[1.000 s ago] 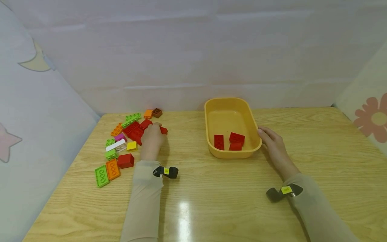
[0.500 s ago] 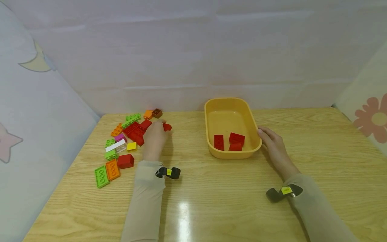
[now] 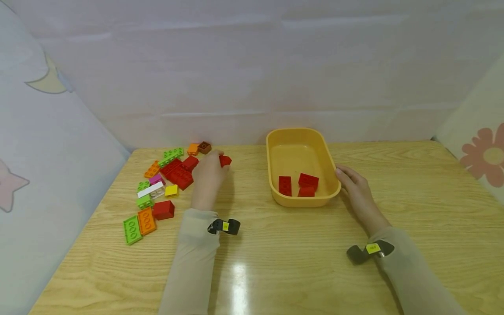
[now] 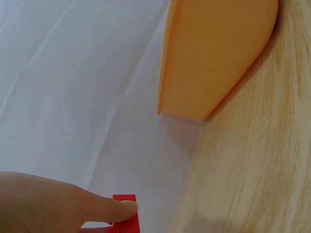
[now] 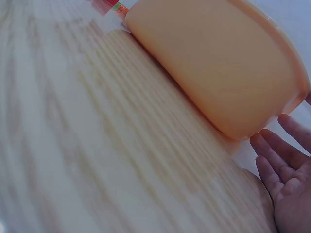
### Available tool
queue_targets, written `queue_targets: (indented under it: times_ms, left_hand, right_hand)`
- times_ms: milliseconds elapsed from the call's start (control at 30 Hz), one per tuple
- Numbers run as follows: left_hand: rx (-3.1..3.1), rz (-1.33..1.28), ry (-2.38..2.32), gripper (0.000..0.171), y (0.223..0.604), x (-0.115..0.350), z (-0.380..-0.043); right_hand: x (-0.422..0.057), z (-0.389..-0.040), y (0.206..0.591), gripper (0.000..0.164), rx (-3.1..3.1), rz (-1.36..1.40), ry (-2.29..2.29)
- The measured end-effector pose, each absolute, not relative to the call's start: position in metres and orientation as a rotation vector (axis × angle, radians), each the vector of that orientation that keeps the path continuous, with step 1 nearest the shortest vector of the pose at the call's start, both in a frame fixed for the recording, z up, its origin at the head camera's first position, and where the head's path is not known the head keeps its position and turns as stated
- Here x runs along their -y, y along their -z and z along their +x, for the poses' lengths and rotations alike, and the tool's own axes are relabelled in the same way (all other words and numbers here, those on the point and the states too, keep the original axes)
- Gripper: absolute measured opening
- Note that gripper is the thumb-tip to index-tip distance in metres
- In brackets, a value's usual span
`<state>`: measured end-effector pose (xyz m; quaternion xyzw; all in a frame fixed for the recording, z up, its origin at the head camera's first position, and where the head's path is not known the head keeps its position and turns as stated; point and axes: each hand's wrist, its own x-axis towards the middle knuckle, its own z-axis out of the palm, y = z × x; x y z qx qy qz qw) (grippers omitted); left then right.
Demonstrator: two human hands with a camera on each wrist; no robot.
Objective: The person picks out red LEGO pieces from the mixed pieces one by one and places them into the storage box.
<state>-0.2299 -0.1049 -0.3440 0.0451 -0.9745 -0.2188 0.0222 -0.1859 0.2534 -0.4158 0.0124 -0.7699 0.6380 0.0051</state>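
In the head view, my left hand (image 3: 208,177) pinches a red building brick (image 3: 225,161) just right of the loose pile. The left wrist view shows the thumb pressed on that red brick (image 4: 125,225); the other fingers are mostly hidden. My right hand (image 3: 357,192) rests against the right side of a yellow plastic bin (image 3: 271,166). Its fingers look relaxed and fairly straight against the bin's outer wall (image 5: 209,63) in the right wrist view. Inside the bin, toward its near end, lie 3 red bricks (image 3: 308,180).
Several loose bricks lie on the wooden table (image 3: 252,245) at the left, among them red ones (image 3: 177,171), a white one (image 3: 151,189), a yellow one (image 3: 172,190) and flat green (image 3: 132,229) and orange (image 3: 147,221) plates. A pale wall covering (image 3: 252,78) stands behind the table.
My left hand has drawn the red brick away from the pile, moving to the right and slightly farther back. The right hand and the bin have stayed put.
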Motion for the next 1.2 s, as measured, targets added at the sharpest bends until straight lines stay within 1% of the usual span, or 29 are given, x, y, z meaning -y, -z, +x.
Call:
queue_targets:
  times_ms: [367,600,1000,1200]
  left_hand:
    - [2.937,0.075,0.624,0.044,0.339,0.1,-0.227]
    - [2.907,0.048,0.567,0.045,0.333,0.092,-0.224]
    - [2.785,-0.191,0.523,0.042,0.335,0.072,-0.222]
    - [2.74,-0.291,0.521,0.041,0.332,0.062,-0.217]
  right_hand:
    - [-0.253,-0.186,0.417,0.061,2.319,0.049,-2.11]
    - [-0.253,-0.187,0.417,0.063,2.368,0.018,-2.029]
    - [-0.254,-0.186,0.417,0.063,2.383,0.029,-2.034]
    - [-0.253,-0.186,0.417,0.059,2.289,0.052,-2.147]
